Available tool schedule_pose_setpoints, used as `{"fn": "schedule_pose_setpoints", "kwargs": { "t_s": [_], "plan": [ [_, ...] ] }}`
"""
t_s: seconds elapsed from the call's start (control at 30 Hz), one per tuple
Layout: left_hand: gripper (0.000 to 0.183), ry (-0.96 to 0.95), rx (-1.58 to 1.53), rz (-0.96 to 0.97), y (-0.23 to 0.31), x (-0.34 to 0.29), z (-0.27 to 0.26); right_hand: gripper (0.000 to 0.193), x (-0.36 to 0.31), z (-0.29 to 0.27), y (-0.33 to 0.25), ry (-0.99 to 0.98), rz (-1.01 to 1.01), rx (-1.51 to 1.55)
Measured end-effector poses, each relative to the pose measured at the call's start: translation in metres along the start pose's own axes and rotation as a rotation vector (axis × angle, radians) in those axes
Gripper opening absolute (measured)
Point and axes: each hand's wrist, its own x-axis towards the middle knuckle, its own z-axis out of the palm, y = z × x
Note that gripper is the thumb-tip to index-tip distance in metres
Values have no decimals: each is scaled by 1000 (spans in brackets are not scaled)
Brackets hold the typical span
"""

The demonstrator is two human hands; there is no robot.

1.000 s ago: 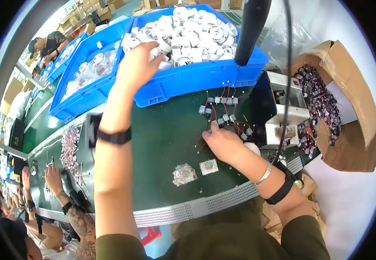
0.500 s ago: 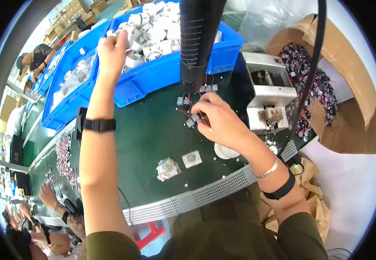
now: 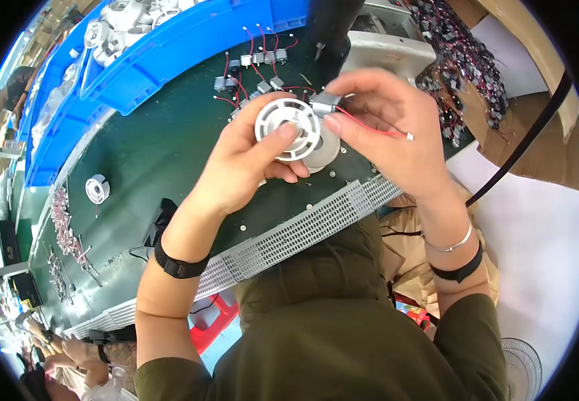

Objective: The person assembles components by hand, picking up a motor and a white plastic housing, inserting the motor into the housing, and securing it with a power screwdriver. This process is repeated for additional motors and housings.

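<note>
Holding motor point(image 3: 325, 103), bin point(image 3: 189, 50) containing white parts point(image 3: 126, 16)

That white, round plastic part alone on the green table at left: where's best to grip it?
Probably pinch the outer side wall of the white, round plastic part from above, thumb opposite fingers: it is round and sits apart on the green tabletop. Stay clear of the thin strand showing at its near edge.
</note>
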Motion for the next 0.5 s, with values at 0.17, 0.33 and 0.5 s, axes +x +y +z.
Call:
{"fn": "schedule_pose_setpoints", "kwargs": {
  "t_s": [0.17,0.33,0.5],
  "plan": [
    [31,169,992,396,-22,18,15,22,6,-20,8,-193,-138,-293],
    [40,173,959,411,-24,25,10,25,7,-28,12,-348,-58,-476],
    [64,55,1083,656,-33,14,3,21,12,-26,23,-303,-137,-541]
  ]
}}
